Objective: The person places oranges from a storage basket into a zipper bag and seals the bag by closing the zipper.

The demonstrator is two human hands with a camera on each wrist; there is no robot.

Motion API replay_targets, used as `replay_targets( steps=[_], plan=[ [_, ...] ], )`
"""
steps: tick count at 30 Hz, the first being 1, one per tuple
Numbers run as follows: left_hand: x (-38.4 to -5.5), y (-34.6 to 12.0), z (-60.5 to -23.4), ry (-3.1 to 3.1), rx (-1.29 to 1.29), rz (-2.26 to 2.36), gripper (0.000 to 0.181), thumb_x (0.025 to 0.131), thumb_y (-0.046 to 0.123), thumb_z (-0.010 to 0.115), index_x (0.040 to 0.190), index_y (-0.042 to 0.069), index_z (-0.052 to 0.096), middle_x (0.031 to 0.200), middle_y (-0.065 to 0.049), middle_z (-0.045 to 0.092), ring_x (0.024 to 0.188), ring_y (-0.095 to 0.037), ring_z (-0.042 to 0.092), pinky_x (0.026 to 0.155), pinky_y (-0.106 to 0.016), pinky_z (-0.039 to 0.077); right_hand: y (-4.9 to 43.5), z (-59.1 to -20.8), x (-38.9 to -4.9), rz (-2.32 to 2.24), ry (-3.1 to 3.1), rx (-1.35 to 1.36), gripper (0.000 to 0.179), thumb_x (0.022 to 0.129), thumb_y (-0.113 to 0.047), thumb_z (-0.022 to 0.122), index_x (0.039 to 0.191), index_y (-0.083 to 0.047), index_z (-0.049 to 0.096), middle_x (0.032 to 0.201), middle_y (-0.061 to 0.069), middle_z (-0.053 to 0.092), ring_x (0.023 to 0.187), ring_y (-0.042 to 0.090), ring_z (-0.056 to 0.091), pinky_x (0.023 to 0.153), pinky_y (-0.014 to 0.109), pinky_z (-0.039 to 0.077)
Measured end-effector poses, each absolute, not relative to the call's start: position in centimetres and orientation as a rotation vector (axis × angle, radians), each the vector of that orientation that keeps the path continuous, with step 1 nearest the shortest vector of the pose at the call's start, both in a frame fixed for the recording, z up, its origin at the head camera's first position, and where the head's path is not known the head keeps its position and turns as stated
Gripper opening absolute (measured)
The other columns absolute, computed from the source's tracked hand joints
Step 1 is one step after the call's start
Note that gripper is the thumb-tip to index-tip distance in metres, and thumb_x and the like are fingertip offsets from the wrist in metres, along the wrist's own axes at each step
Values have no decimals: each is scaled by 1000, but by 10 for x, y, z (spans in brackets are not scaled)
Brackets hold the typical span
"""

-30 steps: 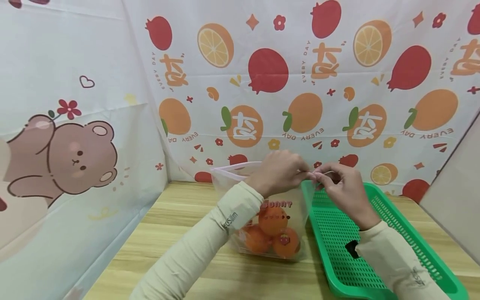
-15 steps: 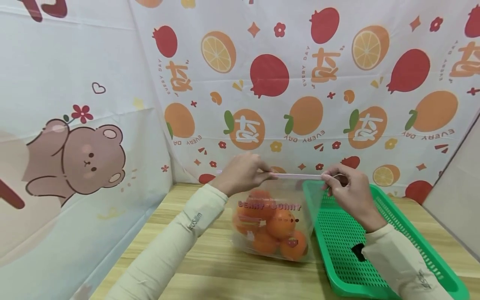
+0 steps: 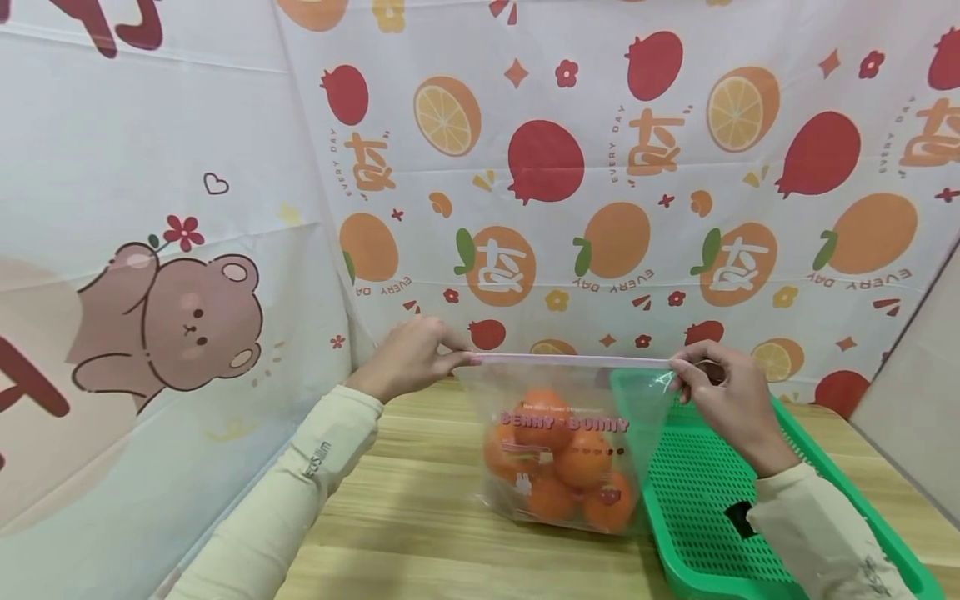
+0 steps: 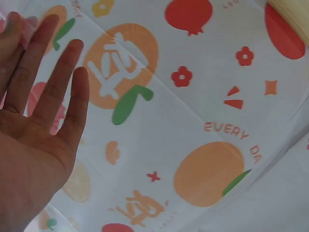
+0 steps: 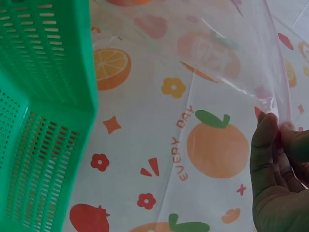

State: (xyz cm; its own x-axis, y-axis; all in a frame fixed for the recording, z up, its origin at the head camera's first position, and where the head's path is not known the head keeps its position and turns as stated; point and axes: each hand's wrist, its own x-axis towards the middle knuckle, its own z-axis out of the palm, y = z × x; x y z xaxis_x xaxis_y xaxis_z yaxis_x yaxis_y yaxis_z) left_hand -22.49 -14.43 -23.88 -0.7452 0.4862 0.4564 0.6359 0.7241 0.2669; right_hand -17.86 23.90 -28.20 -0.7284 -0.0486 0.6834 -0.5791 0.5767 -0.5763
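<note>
A clear zip bag point(image 3: 487, 400) with pink print stands on the table, several oranges point(image 3: 581, 462) inside it. Its pink top strip point(image 3: 570, 360) runs straight and level, the two edges together. At the strip's left end, my left hand point(image 3: 412, 358) pinches it between thumb and finger; the left wrist view shows the other fingers point(image 4: 67, 92) extended. My right hand point(image 3: 731, 400) pinches the right top corner, and in the right wrist view its thumb and fingers meet on the bag's edge.
A green plastic basket point(image 3: 663, 554) stands right of the bag, partly behind its right side and under my right forearm. A black patch point(image 3: 741, 518) shows at the right sleeve's cuff. Printed cloth point(image 3: 555, 242) hangs behind the wooden table point(image 3: 405, 533).
My left hand has moved left along the strip, from beside the right hand to the far left corner. The bag's gaping mouth has come together. My right hand keeps its pinch.
</note>
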Motion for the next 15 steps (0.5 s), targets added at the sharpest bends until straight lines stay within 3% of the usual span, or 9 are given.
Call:
replay_targets(
  steps=[4,7,11,15],
  plan=[
    [-225,-155,-243,-2560,-884,-631,9,86,25,83,90,17,84,77,6,74,51,-6,46,50,-27,37,238,-284,-180,1101,-2189,510,9,98,-5,66,94,2,69,72,10,65,57,19,61,53,26,53],
    [-225,-160,-249,-2517,-906,-706,9,88,24,81,89,15,84,77,6,74,52,-5,51,52,-26,41,236,-286,-181,1098,-2189,516,10,99,-8,66,94,1,69,71,9,65,58,18,61,54,26,53],
    [-223,-162,-269,-2486,-886,-1066,14,93,23,75,91,9,78,79,1,72,63,-10,57,60,-26,46,235,-288,-181,1148,-2212,549,13,103,-11,60,100,0,64,79,11,68,65,18,64,60,26,56],
    [-220,-155,-297,-2354,-808,-1591,17,100,17,65,101,0,65,88,-11,73,78,-14,67,74,-27,56,235,-287,-183,1255,-2232,608,15,106,-13,52,105,1,56,90,16,71,69,20,68,64,30,59]
  ],
)
